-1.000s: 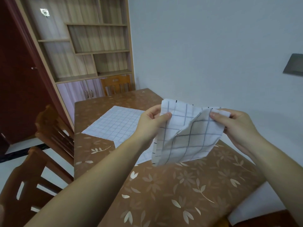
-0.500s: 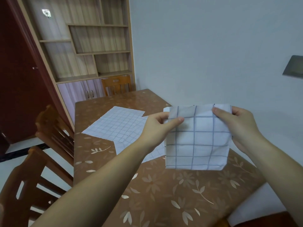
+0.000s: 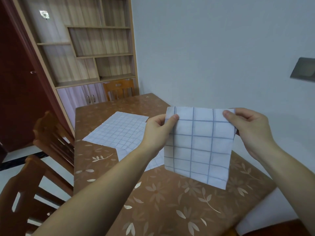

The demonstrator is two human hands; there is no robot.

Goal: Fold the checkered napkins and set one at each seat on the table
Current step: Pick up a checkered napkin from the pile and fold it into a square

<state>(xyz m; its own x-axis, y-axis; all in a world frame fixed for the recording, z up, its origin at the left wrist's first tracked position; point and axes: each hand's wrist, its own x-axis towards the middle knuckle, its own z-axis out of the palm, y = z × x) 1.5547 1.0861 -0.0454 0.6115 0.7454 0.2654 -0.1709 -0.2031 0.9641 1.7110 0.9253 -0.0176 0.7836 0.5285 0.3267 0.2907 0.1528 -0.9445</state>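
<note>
Two bare forearms reach forward from the bottom of the view. The left hand (image 3: 158, 132) and right hand (image 3: 252, 132) are apart, each pinching one top corner of a folded checkered napkin (image 3: 199, 147) between thumb and fingers. The napkin hangs in the air in front of the person, above the near right part of the brown flower-patterned tabletop (image 3: 170, 206).

Only those two pinches hold the folded layers together. If either grip loosens, the layers would probably slide and the fold fall open. The bottom edge hangs free, so setting it down unevenly could crumple it or leave it skewed at the seat.

The napkin's white face with blue grid lines is turned toward the person. It is slightly taller than it is wide, so its long axis runs top to bottom. The top edge is about level, while the lower edge slants down to the right.

Farther along the tabletop, behind the left hand, unfolded checkered napkins (image 3: 119, 130) lie flat and overlapping. Wooden chairs (image 3: 51, 133) stand along the left side, and another chair (image 3: 119, 89) stands at the far end. Behind that is a wooden shelf unit (image 3: 95, 48), with a dark red door (image 3: 17, 82) to the left.
</note>
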